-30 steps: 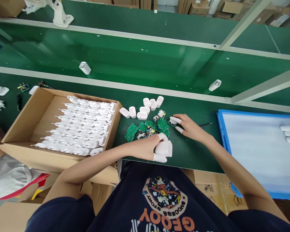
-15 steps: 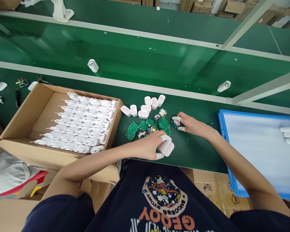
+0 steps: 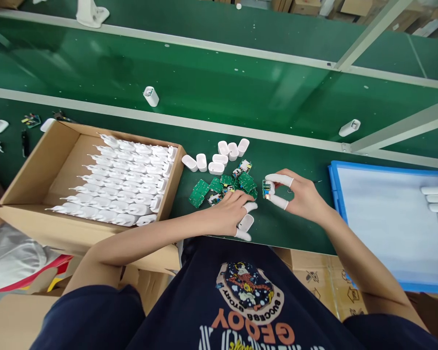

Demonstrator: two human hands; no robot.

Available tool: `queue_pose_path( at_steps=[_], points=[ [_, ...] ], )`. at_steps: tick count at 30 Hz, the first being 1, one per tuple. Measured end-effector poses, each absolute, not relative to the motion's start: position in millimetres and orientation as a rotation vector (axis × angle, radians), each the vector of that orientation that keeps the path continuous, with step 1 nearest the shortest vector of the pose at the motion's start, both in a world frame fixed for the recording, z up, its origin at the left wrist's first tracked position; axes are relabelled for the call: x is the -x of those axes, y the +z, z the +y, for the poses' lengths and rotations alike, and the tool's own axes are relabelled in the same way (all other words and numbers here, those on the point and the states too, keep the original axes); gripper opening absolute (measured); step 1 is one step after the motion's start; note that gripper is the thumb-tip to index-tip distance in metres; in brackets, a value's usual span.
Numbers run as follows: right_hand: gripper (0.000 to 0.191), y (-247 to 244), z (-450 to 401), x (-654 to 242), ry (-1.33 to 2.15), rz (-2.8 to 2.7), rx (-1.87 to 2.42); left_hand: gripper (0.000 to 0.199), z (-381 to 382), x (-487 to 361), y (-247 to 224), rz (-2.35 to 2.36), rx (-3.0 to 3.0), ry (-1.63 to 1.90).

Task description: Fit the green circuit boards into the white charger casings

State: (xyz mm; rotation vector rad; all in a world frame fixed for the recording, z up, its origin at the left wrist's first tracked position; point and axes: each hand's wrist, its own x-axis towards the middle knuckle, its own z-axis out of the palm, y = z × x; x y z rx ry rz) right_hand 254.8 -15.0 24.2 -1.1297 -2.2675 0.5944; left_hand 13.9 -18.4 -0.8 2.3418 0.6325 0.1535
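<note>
My left hand (image 3: pixel 230 214), with white covers on thumb and a finger, grips a white plastic housing (image 3: pixel 246 223) near the table's front edge; the housing's open end faces up toward me. To its right, my right hand (image 3: pixel 295 192) pinches a small circuit board (image 3: pixel 266 189) with yellow and dark components between two covered fingertips. Green circuit boards (image 3: pixel 200 190) lie in a loose pile just beyond my left hand, some with components facing up. Behind the pile stand and lie several empty white housings (image 3: pixel 216 168).
On the left, a cardboard box (image 3: pixel 58 160) holds rows of white plastic parts. A blue-rimmed tray (image 3: pixel 334 194) with white pieces is at the right. Single white housings (image 3: pixel 151 96) rest along the back, below metal shelf bars. Another person's arm shows at the far left.
My right hand has lifted the circuit board off the table and turned it upright. My left hand has tipped the white housing, so its opening now shows.
</note>
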Motion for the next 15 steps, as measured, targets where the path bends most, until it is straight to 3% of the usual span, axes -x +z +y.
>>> queue_pose_path(
  at_steps=[3,8,15],
  points=[
    [0.042,52.6,-30.4,-240.7,0.514,-2.25,1.074,0.068,-6.9,-11.7,7.3,0.66,-1.716,0.349],
    [0.048,60.6,-43.3,-214.6,0.22,-2.198,1.034,0.063,-4.6,-12.3,10.2,0.483,-1.037,0.449],
    [0.057,32.8,-48.5,-200.5,-0.15,-2.166,0.993,0.048,-10.4,-16.0,11.2,0.513,-0.91,0.406]
  ],
)
